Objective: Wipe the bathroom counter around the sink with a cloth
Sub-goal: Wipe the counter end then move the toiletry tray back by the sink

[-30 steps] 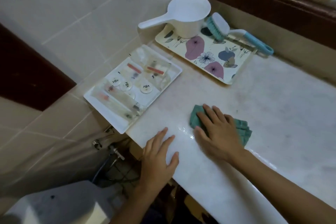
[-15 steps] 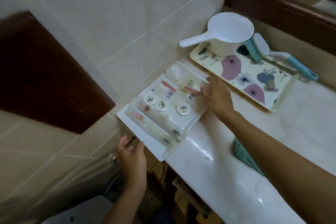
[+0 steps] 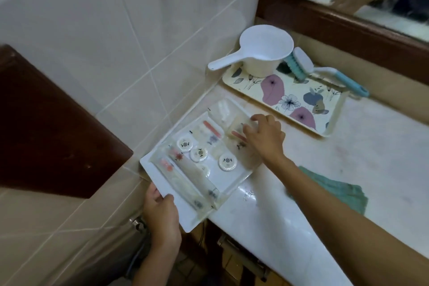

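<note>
A green cloth (image 3: pixel 341 190) lies loose on the pale marble counter (image 3: pixel 383 160), partly behind my right forearm. Neither hand touches it. A white tray (image 3: pixel 183 213) of wrapped toiletries sits at the counter's left end, overhanging the edge. My left hand (image 3: pixel 160 213) grips the tray's near left corner, thumb on top. My right hand (image 3: pixel 262 137) holds the tray's far right edge, fingers curled over it. No sink is in view.
A floral tray (image 3: pixel 334 116) stands at the back against the wall, carrying a white water dipper (image 3: pixel 262 53) and a blue-handled scrub brush (image 3: pixel 325 72). Tiled wall runs along the left. A dark wooden mirror frame (image 3: pixel 348 23) is above the counter.
My right hand left the cloth and went to the toiletry tray. My left hand came off the counter edge, went below the tray's corner and now grips it.
</note>
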`<state>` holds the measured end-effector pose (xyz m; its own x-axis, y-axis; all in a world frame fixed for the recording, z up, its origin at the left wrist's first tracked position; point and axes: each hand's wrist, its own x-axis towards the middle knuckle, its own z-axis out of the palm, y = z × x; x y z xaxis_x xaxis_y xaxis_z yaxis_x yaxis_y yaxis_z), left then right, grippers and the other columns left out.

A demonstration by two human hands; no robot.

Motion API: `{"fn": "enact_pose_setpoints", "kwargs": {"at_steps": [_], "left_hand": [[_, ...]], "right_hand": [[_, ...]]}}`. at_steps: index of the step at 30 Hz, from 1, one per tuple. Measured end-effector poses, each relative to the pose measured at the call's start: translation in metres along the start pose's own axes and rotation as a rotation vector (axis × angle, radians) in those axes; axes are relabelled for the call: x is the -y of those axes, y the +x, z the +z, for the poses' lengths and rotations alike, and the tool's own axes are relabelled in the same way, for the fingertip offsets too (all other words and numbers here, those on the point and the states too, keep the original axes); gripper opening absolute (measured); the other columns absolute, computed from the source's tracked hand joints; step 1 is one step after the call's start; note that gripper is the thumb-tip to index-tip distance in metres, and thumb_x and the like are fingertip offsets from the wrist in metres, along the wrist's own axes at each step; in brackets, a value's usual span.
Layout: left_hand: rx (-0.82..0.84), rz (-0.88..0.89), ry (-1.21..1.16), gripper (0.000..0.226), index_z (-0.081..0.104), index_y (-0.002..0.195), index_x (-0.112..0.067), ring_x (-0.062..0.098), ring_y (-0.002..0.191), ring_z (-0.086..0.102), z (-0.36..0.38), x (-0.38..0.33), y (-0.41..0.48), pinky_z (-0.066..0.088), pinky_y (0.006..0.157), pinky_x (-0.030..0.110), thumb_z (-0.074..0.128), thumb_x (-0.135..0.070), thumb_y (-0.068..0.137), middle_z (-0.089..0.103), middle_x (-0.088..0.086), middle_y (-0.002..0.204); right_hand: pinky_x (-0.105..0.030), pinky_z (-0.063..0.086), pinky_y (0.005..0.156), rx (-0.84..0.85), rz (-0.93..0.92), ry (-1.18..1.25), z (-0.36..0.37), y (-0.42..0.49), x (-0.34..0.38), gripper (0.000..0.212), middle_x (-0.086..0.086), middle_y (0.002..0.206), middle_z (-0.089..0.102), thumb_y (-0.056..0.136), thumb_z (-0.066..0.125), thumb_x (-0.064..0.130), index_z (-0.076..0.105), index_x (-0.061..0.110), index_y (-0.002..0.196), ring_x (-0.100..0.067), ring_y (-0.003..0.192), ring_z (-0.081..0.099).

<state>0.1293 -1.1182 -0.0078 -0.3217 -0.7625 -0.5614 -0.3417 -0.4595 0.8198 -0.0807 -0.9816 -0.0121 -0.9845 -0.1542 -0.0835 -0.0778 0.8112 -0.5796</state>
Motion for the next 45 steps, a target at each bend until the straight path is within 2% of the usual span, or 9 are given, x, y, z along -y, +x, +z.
{"fn": "enact_pose_setpoints", "kwargs": {"at_steps": [6,9,14,20,24,28,33,40,45], "left_hand": [[0.116,0.046,0.155,0.052,0.06,0.124,-0.025,0.018,0.092,0.064,0.003,-0.005,-0.019,0.051,0.085,0.039,0.042,0.008,0.088,0.068,-0.006,0.103],[0.24,0.074,0.212,0.054,0.057,0.132,-0.02,0.023,0.099,0.064,0.019,0.0,-0.045,0.05,0.092,0.043,0.045,0.008,0.087,0.068,0.0,0.112],[0.561,0.144,0.408,0.053,0.067,0.118,-0.03,0.026,0.098,0.066,0.063,0.022,-0.123,0.055,0.085,0.052,0.046,0.003,0.083,0.07,-0.002,0.107],[0.813,0.221,0.51,0.049,0.066,0.121,-0.029,0.027,0.1,0.066,0.129,0.1,-0.257,0.054,0.089,0.054,0.048,0.0,0.085,0.07,-0.003,0.11],[0.949,0.256,0.549,0.053,0.07,0.114,-0.026,0.023,0.092,0.068,0.159,0.153,-0.345,0.056,0.081,0.043,0.043,0.005,0.08,0.073,-0.001,0.103],[1.085,0.25,0.607,0.054,0.076,0.09,-0.035,0.025,0.08,0.066,0.185,0.2,-0.435,0.054,0.076,0.043,0.043,0.005,0.077,0.072,-0.002,0.085],[1.204,0.258,0.633,0.044,0.075,0.092,-0.03,0.028,0.085,0.067,0.222,0.249,-0.522,0.053,0.083,0.048,0.048,0.002,0.079,0.073,0.001,0.091],[1.346,0.267,0.656,0.033,0.073,0.092,-0.025,0.035,0.084,0.065,0.283,0.3,-0.613,0.054,0.079,0.055,0.052,-0.014,0.069,0.071,0.007,0.086],[1.391,0.259,0.655,0.035,0.07,0.1,-0.02,0.032,0.08,0.066,0.344,0.338,-0.664,0.053,0.071,0.045,0.053,-0.015,0.07,0.071,0.008,0.091]], "right_hand": [[-0.036,0.037,0.094,-0.133,0.219,0.21,-0.053,-0.1,-0.054,0.06,-0.001,0.119,0.048,0.07,0.054,0.06,0.056,0.023,0.118,-0.022,0.111,0.041],[-0.035,0.039,0.097,-0.237,0.348,0.386,-0.086,-0.16,-0.091,0.065,0.004,0.116,0.048,0.057,0.053,0.064,0.057,0.028,0.111,-0.017,0.114,0.043],[-0.04,0.046,0.091,-0.447,0.503,0.566,-0.14,-0.262,-0.172,0.05,0.007,0.112,0.05,0.058,0.059,0.05,0.059,0.029,0.104,-0.021,0.11,0.049],[-0.027,0.042,0.076,-0.729,0.636,0.62,-0.215,-0.365,-0.289,0.03,0.005,0.11,0.05,0.069,0.064,0.032,0.06,0.028,0.098,-0.018,0.105,0.05],[-0.032,0.044,0.079,-0.857,0.683,0.655,-0.261,-0.425,-0.359,0.022,0.008,0.111,0.05,0.081,0.068,0.013,0.061,0.028,0.095,-0.019,0.108,0.05],[-0.036,0.043,0.084,-0.981,0.739,0.657,-0.312,-0.483,-0.427,0.021,0.012,0.107,0.049,0.082,0.067,0.011,0.061,0.028,0.093,-0.02,0.112,0.046],[-0.033,0.04,0.082,-1.087,0.79,0.641,-0.364,-0.53,-0.496,0.019,0.006,0.112,0.05,0.082,0.066,0.013,0.061,0.029,0.089,-0.021,0.116,0.045],[-0.031,0.043,0.076,-1.169,0.85,0.667,-0.43,-0.554,-0.578,0.017,0.0,0.111,0.052,0.083,0.065,0.011,0.061,0.026,0.089,-0.02,0.109,0.05],[-0.032,0.041,0.077,-1.136,0.896,0.627,-0.486,-0.547,-0.643,0.014,0.0,0.106,0.052,0.082,0.064,0.013,0.061,0.024,0.09,-0.021,0.105,0.052]]}}
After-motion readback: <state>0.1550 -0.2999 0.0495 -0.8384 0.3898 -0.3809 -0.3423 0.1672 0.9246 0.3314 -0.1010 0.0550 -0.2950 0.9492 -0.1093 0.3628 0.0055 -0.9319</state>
